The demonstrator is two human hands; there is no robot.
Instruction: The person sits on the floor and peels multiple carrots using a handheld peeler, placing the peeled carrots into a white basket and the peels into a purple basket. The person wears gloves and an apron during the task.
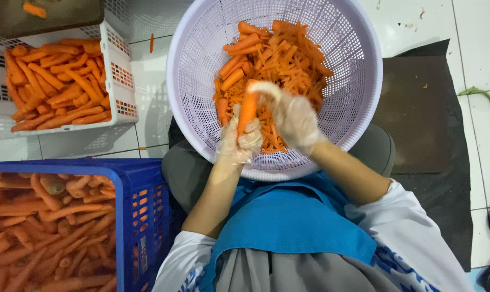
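Note:
My left hand (237,143), in a thin clear glove, grips a carrot (248,108) upright over a round lavender basket (358,81). My right hand (296,120), also gloved and blurred by motion, holds a pale peeler (265,87) against the carrot's top. Peeled carrots and orange peel strips (272,59) lie heaped in the basket, which rests on my lap.
A blue crate (142,205) of unpeeled carrots stands at the lower left. A white crate (118,75) with peeled carrots sits at the upper left on the tiled floor. A dark mat (418,113) lies at the right, with a green scrap (478,93) beyond it.

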